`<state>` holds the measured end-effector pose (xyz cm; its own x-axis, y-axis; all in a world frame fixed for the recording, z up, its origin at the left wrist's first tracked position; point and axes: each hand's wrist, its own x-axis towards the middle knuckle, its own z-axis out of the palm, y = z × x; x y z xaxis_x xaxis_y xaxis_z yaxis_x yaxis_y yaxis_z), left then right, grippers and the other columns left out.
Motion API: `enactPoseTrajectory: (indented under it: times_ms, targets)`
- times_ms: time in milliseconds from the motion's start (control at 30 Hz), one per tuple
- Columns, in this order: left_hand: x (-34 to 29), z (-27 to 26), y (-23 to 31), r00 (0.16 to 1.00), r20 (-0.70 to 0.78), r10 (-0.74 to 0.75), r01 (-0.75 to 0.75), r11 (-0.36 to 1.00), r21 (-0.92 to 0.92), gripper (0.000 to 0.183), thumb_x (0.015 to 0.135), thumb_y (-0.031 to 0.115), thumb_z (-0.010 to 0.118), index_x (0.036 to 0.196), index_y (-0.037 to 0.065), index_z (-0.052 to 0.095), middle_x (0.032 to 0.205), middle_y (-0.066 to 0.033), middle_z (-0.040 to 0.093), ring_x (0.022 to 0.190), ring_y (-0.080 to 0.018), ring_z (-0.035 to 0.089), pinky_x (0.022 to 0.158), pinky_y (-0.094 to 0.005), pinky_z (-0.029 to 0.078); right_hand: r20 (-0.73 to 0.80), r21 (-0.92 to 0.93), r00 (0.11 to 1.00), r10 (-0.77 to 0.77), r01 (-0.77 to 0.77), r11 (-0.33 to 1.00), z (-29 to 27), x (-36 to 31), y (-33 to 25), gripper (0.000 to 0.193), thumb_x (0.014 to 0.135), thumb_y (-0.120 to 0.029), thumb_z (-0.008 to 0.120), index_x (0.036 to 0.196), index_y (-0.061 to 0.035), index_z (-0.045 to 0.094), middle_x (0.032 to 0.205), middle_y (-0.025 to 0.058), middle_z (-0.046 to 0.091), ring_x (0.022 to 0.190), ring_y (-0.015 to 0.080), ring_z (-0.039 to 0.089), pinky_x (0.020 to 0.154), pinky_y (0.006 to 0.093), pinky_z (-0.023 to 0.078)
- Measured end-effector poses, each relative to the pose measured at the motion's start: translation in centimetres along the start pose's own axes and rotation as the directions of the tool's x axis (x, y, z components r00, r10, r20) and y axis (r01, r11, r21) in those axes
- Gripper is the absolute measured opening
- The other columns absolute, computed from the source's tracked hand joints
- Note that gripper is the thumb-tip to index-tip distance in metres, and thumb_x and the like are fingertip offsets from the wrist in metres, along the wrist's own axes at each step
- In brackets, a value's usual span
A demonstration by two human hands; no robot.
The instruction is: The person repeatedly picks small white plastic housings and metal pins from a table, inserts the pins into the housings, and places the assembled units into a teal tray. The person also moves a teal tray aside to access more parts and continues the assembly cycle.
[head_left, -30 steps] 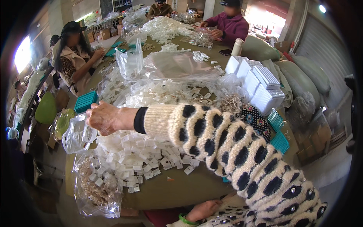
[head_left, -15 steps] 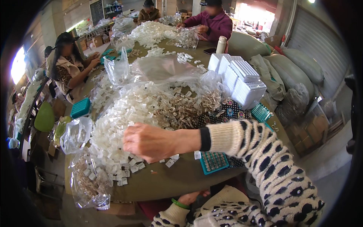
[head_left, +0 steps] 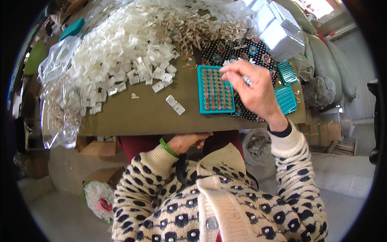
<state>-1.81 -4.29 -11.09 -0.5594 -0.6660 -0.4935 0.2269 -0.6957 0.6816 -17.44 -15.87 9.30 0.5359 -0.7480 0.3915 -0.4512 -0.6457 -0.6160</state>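
Note:
My right hand (head_left: 252, 88) is over the right side of a teal tray (head_left: 200, 92) filled with rows of small round metallic parts (head_left: 213, 88). Its thumb and fingers are pinched together at the tray's upper right; whatever lies between them is too small to make out. Small white pieces (head_left: 231, 62) lie on a dark patterned cloth (head_left: 217, 52) just behind that hand. My left hand (head_left: 186, 142), with a green bangle at the wrist, rests low against the table's front edge. Its fingers are curled, partly hidden, and I cannot see anything in them.
A large heap of white plastic pieces (head_left: 117, 44) covers the table's left, with brownish small parts (head_left: 193, 32) behind. Two white pieces (head_left: 175, 105) lie apart. White stacked trays (head_left: 280, 36) stand at right, above other teal trays (head_left: 285, 99). A clear bag (head_left: 60, 117) hangs at the left edge.
My right hand has moved from the white heap rightward to the teal tray. The view has tilted down, so the co-workers no longer show. Two white pieces now lie apart near the heap.

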Motion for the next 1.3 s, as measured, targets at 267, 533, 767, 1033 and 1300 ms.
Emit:
enactPoseTrajectory:
  times_ms: [267,533,767,1033,1300]
  targets:
    - [-6.9,4.9,2.2,1.0,0.025,-0.011,0.0,0.915,0.404,0.024,0.095,0.02,0.062,0.098,-0.002,0.07,0.068,-0.0033,0.062,0.059,-0.0073,0.056,0.056,-0.0238,0.047,0.117,-0.253,0.939,-0.322,0.342,0.905,9.1,-4.2,-1.3,0.012,0.078,-0.01,0.071,0.081,-0.0034,0.063,0.078,0.008,0.055,0.076,0.0255,0.058,0.068,0.038,0.047]
    - [-13.8,5.0,4.1,0.877,-0.382,0.293,-0.39,0.897,-0.207,0.015,0.097,0.007,0.057,0.108,-0.002,0.062,0.072,-0.0042,0.06,0.056,-0.0112,0.055,0.049,-0.0233,0.043,0.243,-0.634,0.948,-0.205,0.315,0.706,14.4,-3.4,-2.3,0.008,0.073,-0.014,0.065,0.072,-0.0055,0.065,0.071,0.0072,0.057,0.074,0.0218,0.055,0.063,0.0363,0.04]
    - [-12.9,2.8,5.8,0.719,-0.576,0.387,-0.612,0.747,-0.261,0.017,0.1,0.015,0.057,0.109,0.003,0.062,0.074,-0.0012,0.058,0.059,-0.0096,0.051,0.046,-0.0217,0.037,0.253,-0.677,0.961,-0.11,0.256,0.69,14.6,-3.1,-2.1,0.013,0.073,-0.015,0.068,0.08,-0.0047,0.066,0.073,0.0058,0.058,0.073,0.0194,0.058,0.06,0.0351,0.041]
    - [-12.0,1.4,7.1,0.695,-0.635,0.338,-0.631,0.711,-0.312,0.023,0.101,0.023,0.055,0.111,0.003,0.061,0.074,-0.0026,0.058,0.058,-0.0108,0.05,0.046,-0.0221,0.037,0.228,-0.552,0.946,-0.231,0.321,0.77,13.5,-2.1,-1.9,0.008,0.081,-0.011,0.064,0.077,-0.0051,0.061,0.071,0.0067,0.056,0.07,0.0206,0.058,0.06,0.0345,0.043]
    - [-12.3,0.9,7.0,0.925,-0.22,0.31,-0.38,0.764,-0.521,0.037,0.101,0.034,0.054,0.113,-0.001,0.059,0.082,-0.0104,0.065,0.058,-0.0162,0.061,0.043,-0.0258,0.045,0.411,-0.208,0.586,-0.698,0.806,0.554,7.0,-1.3,-2.0,0.015,0.072,-0.015,0.062,0.075,-0.0031,0.053,0.079,0.0072,0.051,0.073,0.0218,0.052,0.062,0.0343,0.043]
